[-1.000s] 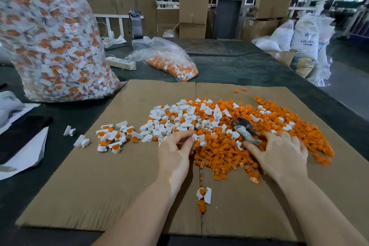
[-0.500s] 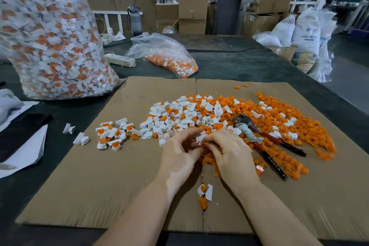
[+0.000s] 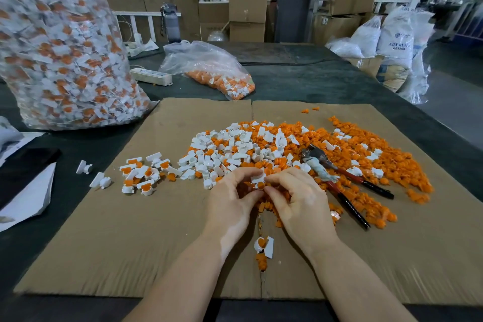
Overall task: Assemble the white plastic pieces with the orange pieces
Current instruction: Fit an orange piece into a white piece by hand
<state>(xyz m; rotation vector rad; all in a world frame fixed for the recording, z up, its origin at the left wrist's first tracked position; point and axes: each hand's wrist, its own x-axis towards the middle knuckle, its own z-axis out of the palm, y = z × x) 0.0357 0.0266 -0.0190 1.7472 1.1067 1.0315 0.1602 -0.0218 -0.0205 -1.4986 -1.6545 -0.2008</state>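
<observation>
A heap of loose white pieces [image 3: 230,149] and orange pieces [image 3: 379,165] lies on the cardboard sheet [image 3: 130,230]. My left hand [image 3: 232,201] and my right hand [image 3: 298,198] meet at the heap's near edge. Between their fingertips they pinch one white piece with an orange piece in it [image 3: 259,182]. A small group of joined white-and-orange pieces [image 3: 142,174] lies to the left. One more joined piece [image 3: 264,246] lies between my wrists.
Red-and-black-handled pliers [image 3: 339,180] lie on the orange pieces to the right. A big clear bag of joined pieces [image 3: 60,47] stands at the back left, a smaller bag [image 3: 209,70] behind the cardboard. A power strip [image 3: 151,76], a black phone [image 3: 23,167] and papers lie on the dark table.
My right hand left the pliers on the pile and came left to meet my left hand. Both hands now pinch a white piece with an orange one.
</observation>
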